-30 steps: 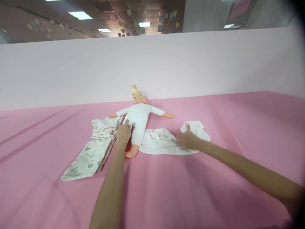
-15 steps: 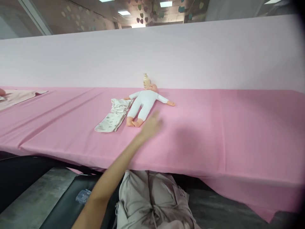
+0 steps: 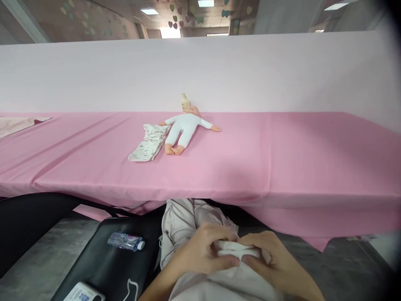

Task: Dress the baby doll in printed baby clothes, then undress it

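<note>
Low over my lap, my left hand point(image 3: 208, 248) and my right hand point(image 3: 275, 261) are close together. Both have their fingers closed around a white folded cloth point(image 3: 236, 249), thumbs toward me. Part of the cloth is hidden by the fingers. On the pink-covered table point(image 3: 238, 167), out of reach of the hands, a baby doll point(image 3: 184, 127) in a white bodysuit lies on its back with arms spread. Beside its legs is a folded patterned garment point(image 3: 148, 144). A pump bottle point(image 3: 185, 103) stands by the doll's head.
On the black chair point(image 3: 94, 255) at left lie a clear plastic bottle point(image 3: 125, 241), a white device point(image 3: 84, 292) and a white cord point(image 3: 133, 286). A pale cloth point(image 3: 19, 124) lies at the table's far left. A white partition point(image 3: 200, 75) rises behind the table.
My left hand has drawn back from above the table, near the doll, to my lap. Both hands now hold the white cloth. The view has shifted, showing more of the chair.
</note>
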A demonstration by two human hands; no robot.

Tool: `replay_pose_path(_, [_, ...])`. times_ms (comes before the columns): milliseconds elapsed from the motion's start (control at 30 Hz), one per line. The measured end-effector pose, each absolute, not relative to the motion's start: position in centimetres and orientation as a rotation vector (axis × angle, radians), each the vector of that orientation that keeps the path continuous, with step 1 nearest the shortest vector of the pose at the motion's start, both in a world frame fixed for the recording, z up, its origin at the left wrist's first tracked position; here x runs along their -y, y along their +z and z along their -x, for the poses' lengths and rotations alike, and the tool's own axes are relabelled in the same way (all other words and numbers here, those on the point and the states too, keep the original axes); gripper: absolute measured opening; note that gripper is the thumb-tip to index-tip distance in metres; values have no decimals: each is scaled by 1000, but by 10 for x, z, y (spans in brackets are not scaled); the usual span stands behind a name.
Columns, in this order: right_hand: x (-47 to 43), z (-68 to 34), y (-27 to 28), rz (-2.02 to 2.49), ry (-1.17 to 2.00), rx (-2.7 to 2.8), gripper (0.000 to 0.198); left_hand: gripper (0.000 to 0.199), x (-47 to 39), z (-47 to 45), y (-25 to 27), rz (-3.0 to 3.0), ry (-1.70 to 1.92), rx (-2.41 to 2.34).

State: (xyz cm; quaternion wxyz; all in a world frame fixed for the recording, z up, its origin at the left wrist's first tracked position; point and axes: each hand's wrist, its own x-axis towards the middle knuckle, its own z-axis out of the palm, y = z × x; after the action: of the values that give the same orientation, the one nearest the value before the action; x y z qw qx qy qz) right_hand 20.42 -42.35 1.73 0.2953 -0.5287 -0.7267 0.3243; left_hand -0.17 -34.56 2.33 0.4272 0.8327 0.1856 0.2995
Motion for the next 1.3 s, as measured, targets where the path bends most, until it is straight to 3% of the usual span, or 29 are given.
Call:
replay_pose_path(100, [427, -194, 26, 1366, 764, 1928, 18, 16, 359, 13, 17, -2238, 813, -615])
replay_pose_path(300, [432, -191, 16, 1530, 496, 2014, 25, 21, 371, 36, 11, -2265, 785, -918])
replay_pose_path(400, [431, -191, 5, 1578, 435, 2039, 16, 17, 365, 43, 12, -2243, 666, -971])
replay_pose_path(533, [435, -185, 5, 1585, 531, 1977, 7, 14, 358, 51, 7, -2285, 580, -1127])
replay_pose_path(667, [447, -183, 20, 1394, 938, 1920, 15, 28, 353, 63, 1, -2297, 612, -1221])
replay_pose_path(767, [451, -188, 25, 1291, 1094, 1895, 13, 24, 351, 71, 2, -2245, 661, -1170])
replay_pose_path(967, [448, -218, 15, 1335, 1066, 1856, 14, 7, 363, 85, 17, -2116, 608, -999])
replay_pose_path(1167, [471, -248, 18, 1111, 1161, 1943, 13, 20, 379, 96, 35, -2105, 541, -437])
replay_pose_path(1300, [481, -243, 17, 1368, 1121, 2071, 27, 19, 378, 97, 43, -2208, 236, -497])
